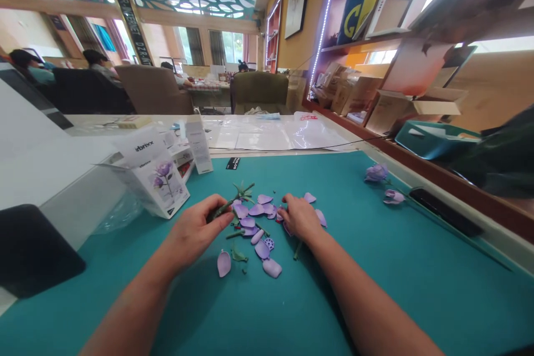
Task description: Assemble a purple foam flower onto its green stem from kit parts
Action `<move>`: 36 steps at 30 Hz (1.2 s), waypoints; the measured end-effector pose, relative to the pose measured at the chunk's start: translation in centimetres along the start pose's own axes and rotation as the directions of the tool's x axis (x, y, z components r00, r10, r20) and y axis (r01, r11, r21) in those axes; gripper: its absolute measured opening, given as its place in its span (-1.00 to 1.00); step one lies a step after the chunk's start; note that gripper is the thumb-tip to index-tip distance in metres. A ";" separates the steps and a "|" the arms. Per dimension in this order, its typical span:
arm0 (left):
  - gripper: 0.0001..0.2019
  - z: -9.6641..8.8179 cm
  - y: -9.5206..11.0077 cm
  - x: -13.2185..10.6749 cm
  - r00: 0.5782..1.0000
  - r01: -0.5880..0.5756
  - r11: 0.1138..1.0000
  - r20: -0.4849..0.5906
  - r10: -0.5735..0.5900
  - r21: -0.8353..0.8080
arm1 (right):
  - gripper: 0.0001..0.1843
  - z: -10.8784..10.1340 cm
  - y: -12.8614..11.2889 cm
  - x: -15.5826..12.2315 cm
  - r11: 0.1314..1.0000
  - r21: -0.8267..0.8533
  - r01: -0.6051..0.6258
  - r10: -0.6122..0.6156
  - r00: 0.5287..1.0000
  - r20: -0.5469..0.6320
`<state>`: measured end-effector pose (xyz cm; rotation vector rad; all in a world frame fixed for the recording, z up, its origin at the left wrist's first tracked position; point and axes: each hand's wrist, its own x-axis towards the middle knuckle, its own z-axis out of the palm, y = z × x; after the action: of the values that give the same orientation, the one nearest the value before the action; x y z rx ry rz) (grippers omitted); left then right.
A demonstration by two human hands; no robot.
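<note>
My left hand [196, 228] is closed around a green plastic stem [233, 200] with leaf tips, held low over the teal mat [375, 267]. My right hand [299, 216] rests, fingers curled, on a scatter of several purple plastic petals [255, 210]; what its fingertips pinch is hidden. More loose petals [271, 268] and small green pieces [238, 256] lie between my forearms. A single petal [223, 263] lies near my left wrist.
A flower-kit box [156, 175] and leaflets stand at the mat's left. An assembled purple flower [376, 172] with a second bud [394, 196] lies to the right, beside a black bar [444, 211]. Behind are clear plastic sheets [275, 133], a teal tray [436, 139], cardboard boxes, shelves and seated people far off.
</note>
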<state>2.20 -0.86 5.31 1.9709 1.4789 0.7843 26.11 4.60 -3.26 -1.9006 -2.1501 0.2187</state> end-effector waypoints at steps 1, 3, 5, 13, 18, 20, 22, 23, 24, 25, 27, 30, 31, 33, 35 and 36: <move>-0.71 0.1 0.0 0.0 1.000 0.003 1.000 -0.002 -0.003 -0.007 | -0.73 0.1 0.0 0.1 1.000 -0.006 -0.019 0.019 1.000 -0.001; -0.72 0.2 0.1 0.0 1.000 0.008 1.000 -0.001 -0.008 -0.021 | -0.79 0.4 0.0 0.3 0.999 0.000 -0.051 0.051 0.999 0.005; -0.72 0.3 0.1 0.0 1.000 0.006 0.999 0.002 -0.006 -0.037 | -0.85 0.4 -0.1 0.4 0.997 0.025 -0.076 0.076 0.997 0.016; -0.74 0.5 0.2 0.1 0.999 0.019 0.997 0.050 -0.015 -0.078 | -0.87 -1.4 -0.2 -0.4 0.965 0.251 -0.077 0.085 0.996 -0.022; -0.76 0.6 0.6 0.0 0.997 0.026 0.997 0.077 -0.021 -0.069 | -0.89 -2.8 -2.0 -1.8 0.593 0.805 0.011 -0.071 0.997 0.039; -0.78 0.6 0.7 0.0 0.995 0.021 0.997 0.095 -0.014 -0.073 | -0.83 -3.3 -3.0 -2.4 0.448 0.894 -0.009 -0.144 0.986 0.082; -0.78 0.6 0.7 0.0 0.994 0.023 0.998 0.108 -0.016 -0.066 | -0.76 -3.6 -3.8 -3.0 0.371 0.928 -0.048 -0.195 0.972 0.128; -0.78 0.7 0.7 -0.1 0.994 0.023 0.998 0.112 -0.017 -0.060 | -0.74 -3.8 -4.1 -3.2 0.349 0.935 -0.068 -0.215 0.965 0.150; -0.78 0.7 0.7 -0.1 0.993 0.020 0.998 0.114 -0.014 -0.056 | -0.73 -3.9 -4.4 -3.4 0.332 0.939 -0.086 -0.230 0.958 0.169; -0.78 0.8 0.6 -0.1 0.993 0.016 0.998 0.117 -0.009 -0.053 | -0.74 -4.0 -4.7 -3.6 0.315 0.943 -0.104 -0.242 0.952 0.186; -0.78 0.8 0.5 -0.2 0.992 0.006 0.998 0.126 0.001 -0.056 | -0.75 -4.0 -5.0 -3.8 0.268 0.954 -0.136 -0.257 0.944 0.207; -0.79 0.8 0.5 -0.2 0.990 -0.005 0.997 0.143 0.015 -0.072 | -0.74 -4.0 -5.3 -3.9 0.203 0.964 -0.171 -0.232 0.948 0.217; -0.79 0.8 0.5 -0.1 0.989 -0.008 0.997 0.147 0.020 -0.078 | -0.73 -3.9 -5.3 -3.9 0.189 0.965 -0.181 -0.215 0.952 0.220; -0.79 0.7 0.6 -0.1 0.987 -0.016 0.996 0.156 0.029 -0.088 | -0.70 -3.8 -5.4 -3.9 0.161 0.966 -0.201 -0.184 0.956 0.229; -0.79 0.6 0.8 -0.2 0.985 -0.023 0.995 0.167 0.039 -0.095 | -0.69 -3.8 -5.4 -3.9 0.129 0.966 -0.225 -0.174 0.954 0.245; -0.79 0.5 0.9 -0.3 0.984 -0.028 0.995 0.173 0.045 -0.098 | -0.68 -3.8 -5.4 -3.9 0.113 0.965 -0.236 -0.172 0.952 0.253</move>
<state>3.10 -1.37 5.60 1.9462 1.2835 0.6656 22.57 -0.24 1.51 -0.9917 -1.2463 1.6345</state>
